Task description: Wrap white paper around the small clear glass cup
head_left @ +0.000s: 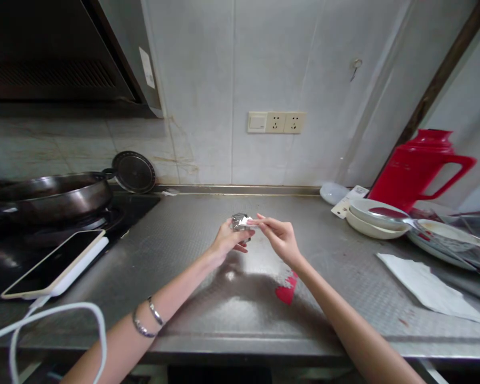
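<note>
My left hand is closed around a small crumpled silver foil packet, held above the steel counter. My right hand meets it from the right. Its fingertips pinch a small white bit at the packet's edge. Both forearms reach in from the bottom of the view, and the left wrist wears thin bracelets. A small red scrap lies on the counter just under my right forearm.
A phone on a white power bank with a white cable sits at left, beside a dark pan on the stove. At right are stacked bowls, plates, a red thermos jug and a white paper sheet.
</note>
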The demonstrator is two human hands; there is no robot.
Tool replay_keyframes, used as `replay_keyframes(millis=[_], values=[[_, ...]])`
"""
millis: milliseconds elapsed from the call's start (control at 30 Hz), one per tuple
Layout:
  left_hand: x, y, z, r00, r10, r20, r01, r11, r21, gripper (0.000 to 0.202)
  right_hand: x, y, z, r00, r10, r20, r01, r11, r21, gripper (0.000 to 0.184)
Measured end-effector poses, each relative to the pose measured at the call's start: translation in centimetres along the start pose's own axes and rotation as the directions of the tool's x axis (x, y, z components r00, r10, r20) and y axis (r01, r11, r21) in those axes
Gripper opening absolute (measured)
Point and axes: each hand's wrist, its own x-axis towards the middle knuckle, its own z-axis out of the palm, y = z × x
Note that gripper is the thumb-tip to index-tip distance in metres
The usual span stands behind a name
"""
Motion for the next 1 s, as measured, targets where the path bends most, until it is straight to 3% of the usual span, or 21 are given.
replay_keyframes(millis=[100, 167, 233, 300, 400, 867, 1000], values=[[0.2, -0.3, 0.1, 0.999, 0.027, -0.027, -0.026, 0.999, 0.043, 0.058, 0.1, 0.2, 0.0, 0.995, 0.034, -0.094, -0.039, 0.998, -0.054, 0.022], [0.3, -0.8, 0.3, 0.997, 0.049, -0.058, -0.043, 0.994, 0.102, 0.059, 0.1, 0.2, 0.1, 0.989, -0.032, -0.144, 0.013, 0.991, -0.130, 0.023], [0.4, -1.4, 0.6, 0.994, 0.093, -0.062, -0.082, 0.984, 0.157, 0.059, 0.2, 0.3, 0.4, 0.983, -0.160, -0.092, 0.138, 0.968, -0.209, 0.025], [0.5, -2.0, 0.8, 0.989, 0.147, -0.035, -0.138, 0.974, 0.181, 0.058, 0.1, 0.4, 0.6, 0.964, -0.262, 0.043, 0.264, 0.931, -0.252, 0.029], [0.7, -2.6, 0.8, 0.982, 0.190, 0.014, -0.190, 0.967, 0.170, 0.056, 0.0, 0.6, 0.8, 0.934, -0.306, 0.186, 0.349, 0.895, -0.280, 0.032], [1.2, -3.0, 0.4, 0.980, 0.182, 0.077, -0.193, 0.965, 0.179, 0.039, -0.4, 0.6, 0.5, 0.856, -0.434, 0.281, 0.510, 0.799, -0.319, 0.038], [1.4, -3.4, 0.1, 0.989, 0.148, 0.031, -0.151, 0.967, 0.207, 0.047, -0.4, 0.2, 0.5, 0.843, -0.439, 0.309, 0.528, 0.785, -0.325, 0.036]])
